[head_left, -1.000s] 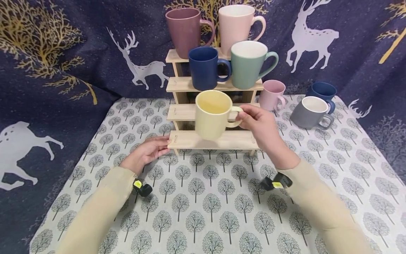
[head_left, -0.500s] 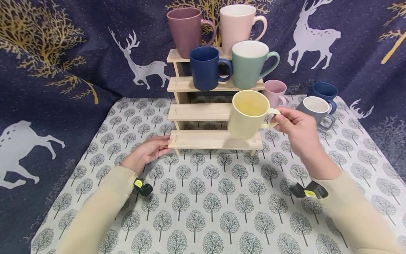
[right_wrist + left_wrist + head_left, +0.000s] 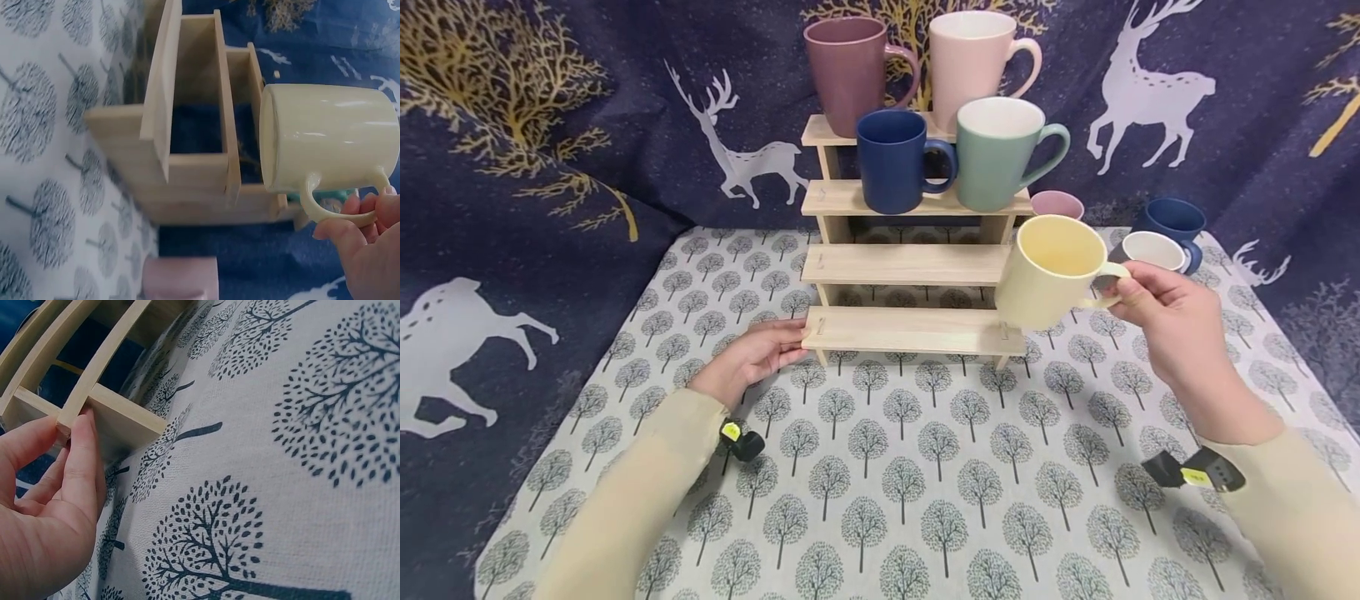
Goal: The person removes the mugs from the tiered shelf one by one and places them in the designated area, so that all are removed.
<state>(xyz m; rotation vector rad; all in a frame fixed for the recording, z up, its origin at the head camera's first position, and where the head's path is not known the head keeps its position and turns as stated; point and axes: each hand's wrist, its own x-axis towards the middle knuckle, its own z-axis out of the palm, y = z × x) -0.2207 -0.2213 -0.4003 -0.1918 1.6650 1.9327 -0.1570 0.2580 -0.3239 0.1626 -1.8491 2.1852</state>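
Head view shows, at the far left, a dark cloth (image 3: pixel 625 150) with white deer, which hangs behind everything. Next to the right comes the left hand (image 3: pixel 752 358); it grips, between thumb and fingers, the left end of the lowest shelf of a wooden stand (image 3: pixel 902 333) with four shelves, and the left wrist view confirms this grip at the corner. On the top shelf stand a purple mug (image 3: pixel 847 79) at left and a pale pink mug (image 3: pixel 966 71) at right. One shelf lower and nearer stand a navy mug (image 3: pixel 891 162) and, to its right, a green mug (image 3: pixel 996 158). The yellow mug (image 3: pixel 1048 275) is in the air, mouth upward, near the right end of the two lower shelves. The right hand (image 3: pixel 1180 325) pinches its handle from the right side. Behind the yellow mug, a small pink mug (image 3: pixel 1057 205) is partly hidden; farther right are a gray mug (image 3: pixel 1150 250), also partly covered, and a blue mug (image 3: pixel 1172 218) just behind it. A tree-printed tablecloth (image 3: pixel 880 500) lies under the stand.
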